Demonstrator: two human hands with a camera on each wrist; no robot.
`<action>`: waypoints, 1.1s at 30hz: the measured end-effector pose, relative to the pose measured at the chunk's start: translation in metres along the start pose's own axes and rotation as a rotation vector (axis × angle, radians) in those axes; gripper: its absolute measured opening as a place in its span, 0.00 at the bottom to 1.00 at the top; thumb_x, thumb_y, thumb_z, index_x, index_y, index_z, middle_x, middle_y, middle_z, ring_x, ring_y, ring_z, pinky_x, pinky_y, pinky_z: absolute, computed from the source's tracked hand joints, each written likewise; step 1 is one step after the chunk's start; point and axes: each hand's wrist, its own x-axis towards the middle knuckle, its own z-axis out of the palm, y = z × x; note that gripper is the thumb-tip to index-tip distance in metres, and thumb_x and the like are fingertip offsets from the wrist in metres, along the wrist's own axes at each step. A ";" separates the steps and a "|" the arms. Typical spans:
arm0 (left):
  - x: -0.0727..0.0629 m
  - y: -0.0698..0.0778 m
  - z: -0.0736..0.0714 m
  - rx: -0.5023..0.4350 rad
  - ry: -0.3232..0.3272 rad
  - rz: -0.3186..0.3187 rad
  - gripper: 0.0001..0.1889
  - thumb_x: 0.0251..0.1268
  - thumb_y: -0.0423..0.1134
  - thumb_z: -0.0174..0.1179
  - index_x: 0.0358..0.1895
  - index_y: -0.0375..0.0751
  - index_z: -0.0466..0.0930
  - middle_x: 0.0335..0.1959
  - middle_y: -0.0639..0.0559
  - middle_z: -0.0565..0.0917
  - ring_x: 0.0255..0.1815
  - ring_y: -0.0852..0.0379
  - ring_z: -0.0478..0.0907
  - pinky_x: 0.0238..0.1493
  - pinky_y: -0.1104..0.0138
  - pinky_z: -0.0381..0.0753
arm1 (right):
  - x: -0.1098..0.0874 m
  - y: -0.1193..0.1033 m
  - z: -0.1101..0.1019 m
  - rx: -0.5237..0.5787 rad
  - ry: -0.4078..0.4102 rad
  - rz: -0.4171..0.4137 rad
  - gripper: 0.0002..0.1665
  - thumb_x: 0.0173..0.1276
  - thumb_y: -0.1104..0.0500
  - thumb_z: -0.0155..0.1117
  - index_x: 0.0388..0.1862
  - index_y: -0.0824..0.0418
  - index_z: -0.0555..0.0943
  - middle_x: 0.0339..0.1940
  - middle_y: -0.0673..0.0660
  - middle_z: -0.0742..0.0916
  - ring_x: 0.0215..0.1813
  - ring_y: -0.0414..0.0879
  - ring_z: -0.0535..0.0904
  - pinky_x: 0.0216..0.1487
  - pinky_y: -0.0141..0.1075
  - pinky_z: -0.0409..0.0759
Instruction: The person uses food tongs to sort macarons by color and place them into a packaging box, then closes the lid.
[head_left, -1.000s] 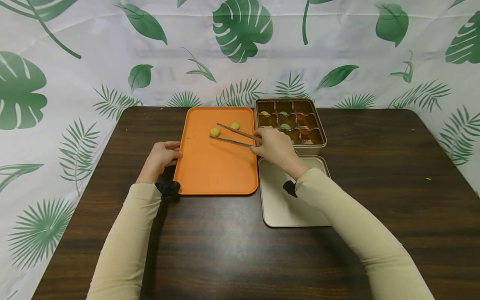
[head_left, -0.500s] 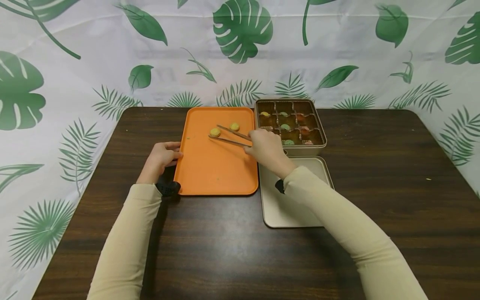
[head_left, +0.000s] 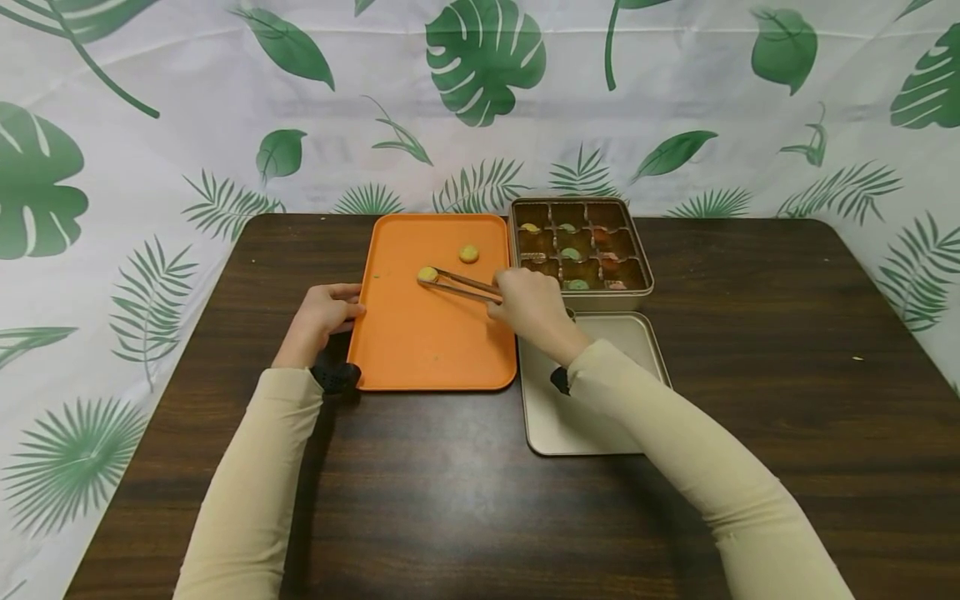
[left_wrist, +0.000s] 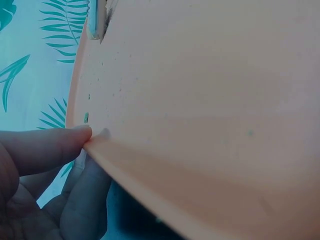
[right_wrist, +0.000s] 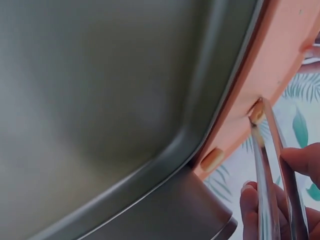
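My left hand (head_left: 322, 315) pinches the left rim of an orange tray (head_left: 435, 350), thumb on top and fingers beneath, as the left wrist view shows. My right hand (head_left: 534, 302) grips metal tongs (head_left: 463, 289) that reach over the tray from the right. Between the tong tips is a small round yellow cookie (head_left: 427, 275), like a macaron. The right wrist view shows the tips on both sides of this cookie (right_wrist: 257, 114). A second yellow cookie (head_left: 468, 253) lies apart on the tray, nearer its back right.
Right of the tray stands a metal tin (head_left: 615, 296) with a brown divided insert; yellow, green and reddish sweets sit in several compartments. In front of it lies a flat metal lid (head_left: 577, 425), partly under my right arm. A leaf-patterned cloth (head_left: 480, 142) hangs behind the dark table (head_left: 450, 500).
My right hand has moved left and slightly towards me. The tong tips have come together around the left yellow cookie, which has shifted slightly towards me. My left hand has stayed put.
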 end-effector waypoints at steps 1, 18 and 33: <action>0.000 0.000 0.000 -0.002 0.000 0.000 0.27 0.72 0.29 0.48 0.73 0.38 0.58 0.69 0.36 0.67 0.65 0.43 0.70 0.65 0.56 0.74 | -0.001 0.000 0.000 0.005 0.007 -0.002 0.14 0.65 0.53 0.63 0.45 0.59 0.84 0.35 0.55 0.88 0.28 0.47 0.79 0.23 0.37 0.75; -0.001 0.001 0.001 0.004 -0.003 0.010 0.27 0.72 0.29 0.48 0.73 0.37 0.58 0.70 0.36 0.66 0.65 0.43 0.70 0.65 0.56 0.74 | -0.026 0.044 -0.031 0.087 0.212 0.057 0.18 0.63 0.52 0.64 0.50 0.58 0.83 0.33 0.58 0.87 0.24 0.50 0.76 0.17 0.36 0.67; -0.001 0.002 0.000 0.001 -0.003 -0.002 0.28 0.71 0.29 0.49 0.73 0.38 0.58 0.70 0.36 0.65 0.66 0.42 0.69 0.65 0.55 0.73 | -0.053 0.107 -0.034 0.131 0.209 0.187 0.22 0.62 0.54 0.65 0.53 0.63 0.82 0.30 0.66 0.87 0.16 0.47 0.66 0.14 0.34 0.56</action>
